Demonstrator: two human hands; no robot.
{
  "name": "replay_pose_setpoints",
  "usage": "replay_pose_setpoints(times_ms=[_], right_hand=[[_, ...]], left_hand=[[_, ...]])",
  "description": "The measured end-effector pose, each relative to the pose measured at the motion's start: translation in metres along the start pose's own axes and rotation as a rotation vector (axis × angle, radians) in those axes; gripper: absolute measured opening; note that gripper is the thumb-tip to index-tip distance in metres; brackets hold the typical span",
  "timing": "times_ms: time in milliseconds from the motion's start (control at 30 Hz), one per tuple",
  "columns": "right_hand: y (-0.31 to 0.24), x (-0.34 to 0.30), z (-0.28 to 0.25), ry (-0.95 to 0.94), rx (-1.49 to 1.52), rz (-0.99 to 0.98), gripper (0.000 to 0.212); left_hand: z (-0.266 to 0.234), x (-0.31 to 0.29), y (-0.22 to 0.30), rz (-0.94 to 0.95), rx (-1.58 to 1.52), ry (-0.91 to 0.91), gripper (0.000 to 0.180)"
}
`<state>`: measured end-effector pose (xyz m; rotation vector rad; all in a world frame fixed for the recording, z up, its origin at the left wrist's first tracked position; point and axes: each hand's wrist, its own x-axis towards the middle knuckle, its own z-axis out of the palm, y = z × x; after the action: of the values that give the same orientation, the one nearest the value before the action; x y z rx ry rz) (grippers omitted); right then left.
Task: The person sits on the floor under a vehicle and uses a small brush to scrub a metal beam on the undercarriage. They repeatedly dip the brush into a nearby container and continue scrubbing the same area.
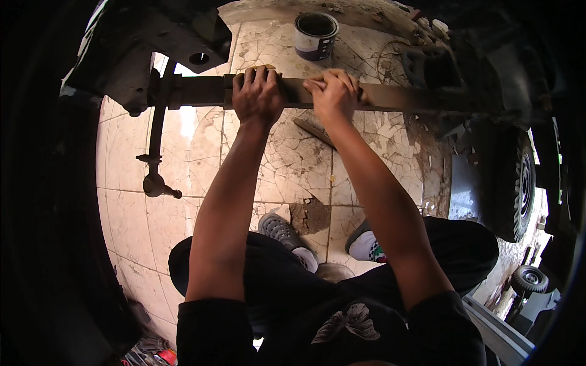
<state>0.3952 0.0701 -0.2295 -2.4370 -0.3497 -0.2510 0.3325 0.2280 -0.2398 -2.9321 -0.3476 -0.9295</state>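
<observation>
A long, dark metal axle beam [204, 91] runs crosswise in front of me, under a vehicle. My left hand [257, 97] lies over the beam with its fingers curled round the far side. Just beyond those knuckles a small yellowish edge shows. To its right, my right hand [336, 94] is closed against the beam, fingers bent and thumb drawn in. Whatever lies under its fingers is hidden. The beam looks browner to the right of this hand. Left of both hands, a steering rod [155, 131] with a ball joint at its end hangs toward me.
An open paint can [315, 38] stands on the cracked tile floor [183, 152] beyond the beam. A dark flat bar [312, 131] lies beneath it. Vehicle frame parts [146, 55] crowd the upper left. A large tyre [524, 186] and a small wheel [530, 279] are at right.
</observation>
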Motion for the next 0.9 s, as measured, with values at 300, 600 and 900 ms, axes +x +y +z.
replay_pose_setpoints(times_ms=[300,600,900], right_hand=[[-0.001,-0.026,-0.011,-0.060,-0.027,0.082,0.021],[0.005,-0.022,0.004,0.014,0.020,0.032,0.017],[0.012,0.005,0.022,0.073,0.089,0.027,0.017]], left_hand=[[-0.005,0.003,-0.001,-0.015,-0.002,-0.072,0.027],[-0.002,0.003,-0.004,-0.023,-0.015,-0.023,0.022],[-0.001,0.004,0.004,-0.029,0.005,-0.033,0.021]])
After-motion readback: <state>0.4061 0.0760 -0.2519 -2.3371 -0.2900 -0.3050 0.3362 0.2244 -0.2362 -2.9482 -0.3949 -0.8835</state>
